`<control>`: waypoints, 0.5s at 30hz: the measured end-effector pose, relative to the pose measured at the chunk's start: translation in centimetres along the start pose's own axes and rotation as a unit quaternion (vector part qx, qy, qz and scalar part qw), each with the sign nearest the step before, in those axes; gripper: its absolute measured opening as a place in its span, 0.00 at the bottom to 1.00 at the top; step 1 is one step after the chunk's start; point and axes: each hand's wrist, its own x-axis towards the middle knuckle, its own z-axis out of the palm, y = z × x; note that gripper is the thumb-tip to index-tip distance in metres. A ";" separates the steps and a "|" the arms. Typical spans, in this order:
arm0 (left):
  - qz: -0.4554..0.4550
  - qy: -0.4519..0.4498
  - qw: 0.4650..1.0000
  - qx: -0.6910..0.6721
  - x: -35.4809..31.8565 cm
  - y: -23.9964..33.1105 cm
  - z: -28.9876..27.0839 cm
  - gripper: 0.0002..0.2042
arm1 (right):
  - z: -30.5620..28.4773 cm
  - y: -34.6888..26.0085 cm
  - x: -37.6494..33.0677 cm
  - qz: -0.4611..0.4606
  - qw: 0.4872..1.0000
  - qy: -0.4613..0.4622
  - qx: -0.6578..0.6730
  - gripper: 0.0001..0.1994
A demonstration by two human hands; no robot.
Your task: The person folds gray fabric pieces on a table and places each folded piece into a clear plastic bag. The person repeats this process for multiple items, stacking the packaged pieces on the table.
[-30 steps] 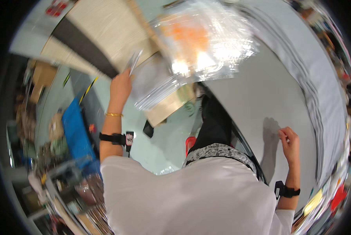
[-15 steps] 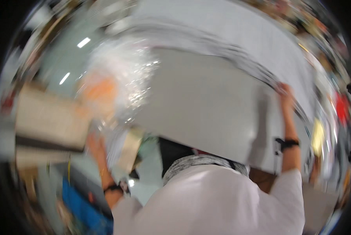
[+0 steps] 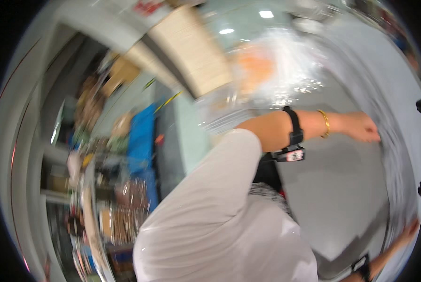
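Observation:
My left hand (image 3: 360, 127) reaches across the grey tabletop (image 3: 337, 188), its fingers curled closed at the wrinkled edge of a pale sheet (image 3: 398, 141). What it holds, if anything, is hidden. My right hand (image 3: 410, 231) is at the lower right, by the same sheet's edge. Motion blurs its fingers, so their grip is unclear. The sheet runs along the far right side of the tabletop, with folds bunched along its near edge. Beyond my left forearm lies a heap of clear plastic film (image 3: 295, 61) with something orange (image 3: 255, 63) in or under it.
A pale carton (image 3: 191, 49) with a dark stripe stands left of the film. Further left are a blue object (image 3: 142, 136), yellow-black floor tape (image 3: 168, 102) and shelving with several stacked packs (image 3: 130, 207). A rounded white thing (image 3: 309, 24) sits at the back.
The view has swung left, so the table now lies at the right. My left hand has moved from beside the carton and film across the tabletop to the sheet's edge; my right stays by the sheet.

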 end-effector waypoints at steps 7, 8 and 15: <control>-0.080 0.016 0.761 -0.644 21.8 4.7 9.6 0.37 | -3.6 -20.0 -5.4 -0.193 0.978 0.068 -0.043 0.16; -0.109 0.072 0.715 -0.687 22.7 3.8 9.0 0.24 | -3.7 -20.4 -6.4 -0.181 0.964 0.091 -0.170 0.14; -0.058 0.081 0.874 -0.475 13.2 -3.3 0.2 0.15 | -9.9 -19.1 -17.8 -0.139 0.857 0.094 -0.487 0.15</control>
